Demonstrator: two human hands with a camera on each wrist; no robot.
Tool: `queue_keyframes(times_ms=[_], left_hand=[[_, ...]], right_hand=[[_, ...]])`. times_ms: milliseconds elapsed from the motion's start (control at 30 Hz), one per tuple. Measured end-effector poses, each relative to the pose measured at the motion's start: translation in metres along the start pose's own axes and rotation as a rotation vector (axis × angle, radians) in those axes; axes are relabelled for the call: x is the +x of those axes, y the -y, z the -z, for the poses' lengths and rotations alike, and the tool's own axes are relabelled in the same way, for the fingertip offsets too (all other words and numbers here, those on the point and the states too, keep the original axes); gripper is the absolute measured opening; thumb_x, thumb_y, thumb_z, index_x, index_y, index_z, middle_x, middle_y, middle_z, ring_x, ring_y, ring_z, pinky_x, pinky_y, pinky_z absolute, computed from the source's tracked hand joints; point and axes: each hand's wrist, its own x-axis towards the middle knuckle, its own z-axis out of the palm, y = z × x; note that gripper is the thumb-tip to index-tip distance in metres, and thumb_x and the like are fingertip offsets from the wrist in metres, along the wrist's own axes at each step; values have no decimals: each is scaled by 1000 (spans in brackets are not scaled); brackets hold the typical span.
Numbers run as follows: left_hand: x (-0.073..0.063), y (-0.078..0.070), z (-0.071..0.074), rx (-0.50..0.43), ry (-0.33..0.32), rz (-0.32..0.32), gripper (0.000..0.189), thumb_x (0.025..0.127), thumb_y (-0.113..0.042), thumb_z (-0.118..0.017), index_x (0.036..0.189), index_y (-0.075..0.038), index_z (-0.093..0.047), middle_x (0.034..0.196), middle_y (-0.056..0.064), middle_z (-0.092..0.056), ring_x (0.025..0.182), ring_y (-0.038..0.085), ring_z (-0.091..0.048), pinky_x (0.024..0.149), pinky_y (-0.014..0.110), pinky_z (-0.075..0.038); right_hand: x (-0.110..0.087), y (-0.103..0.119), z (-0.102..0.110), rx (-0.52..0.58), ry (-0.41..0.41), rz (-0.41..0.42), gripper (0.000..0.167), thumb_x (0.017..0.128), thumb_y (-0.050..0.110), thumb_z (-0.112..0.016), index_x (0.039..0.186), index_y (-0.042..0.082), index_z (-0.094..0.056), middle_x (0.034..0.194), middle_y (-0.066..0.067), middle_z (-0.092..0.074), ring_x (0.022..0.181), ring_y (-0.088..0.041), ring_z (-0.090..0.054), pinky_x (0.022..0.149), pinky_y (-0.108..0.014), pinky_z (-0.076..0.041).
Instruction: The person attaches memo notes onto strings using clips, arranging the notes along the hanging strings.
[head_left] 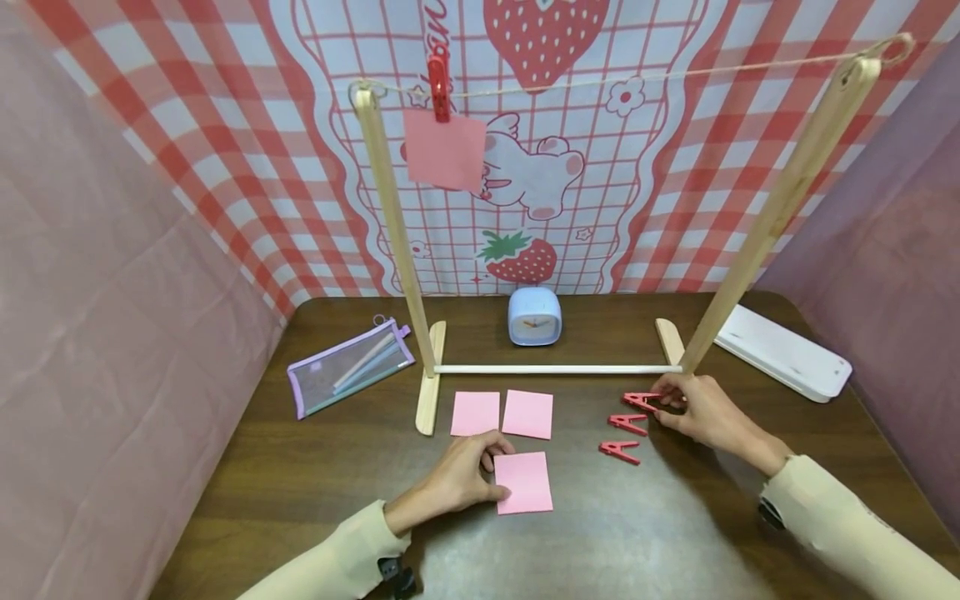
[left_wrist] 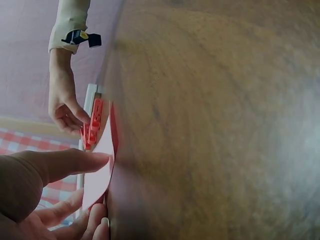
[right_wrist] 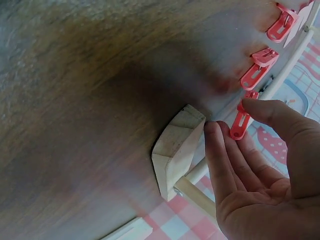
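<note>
In the head view my left hand [head_left: 465,475] pinches the left edge of the nearest pink paper square [head_left: 525,483], its thumb on top. The left wrist view shows this paper [left_wrist: 100,175] bending between thumb and fingers. Two more pink squares lie just beyond, a left one [head_left: 476,413] and a right one [head_left: 528,414]. My right hand [head_left: 708,412] holds the farthest red clothespin [head_left: 640,401] between thumb and fingers. A middle clothespin [head_left: 627,424] and a nearer clothespin [head_left: 619,452] lie beside it on the table.
A wooden frame [head_left: 397,225] holds a string [head_left: 585,83], where a red clothespin [head_left: 439,90] grips a hanging pink square [head_left: 446,154]. A white crossbar [head_left: 555,369] runs low across. Around it are a blue clock [head_left: 535,317], a mesh pouch [head_left: 352,367] and a white case [head_left: 783,352].
</note>
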Motion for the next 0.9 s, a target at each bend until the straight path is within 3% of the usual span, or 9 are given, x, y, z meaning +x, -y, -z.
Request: queue_keyframes(times_ms=[400, 700, 900], left_hand=[[0, 4, 1, -99, 42, -46, 39, 82, 8, -79, 118, 0, -67, 98, 13, -70, 69, 3, -59, 64, 15, -54], [-1, 6, 7, -163, 41, -49, 16, 87, 6, -76, 102, 1, -72, 81, 10, -70, 66, -3, -56, 60, 13, -53], [1, 6, 9, -221, 48, -42, 10, 91, 3, -73, 101, 2, -72, 80, 14, -72, 65, 0, -59, 59, 15, -56]], right_hand=[[3, 4, 1, 21, -41, 39, 25, 85, 2, -82, 108, 1, -74, 94, -8, -80, 82, -19, -76, 69, -31, -65], [5, 12, 5, 33, -84, 71, 27, 85, 3, -83, 109, 1, -73, 92, -5, -80, 80, -9, -73, 68, -33, -66], [10, 20, 7, 42, -114, 94, 29, 83, 4, -85, 109, 0, -72, 91, -5, -79, 79, -13, -74, 67, -32, -66]])
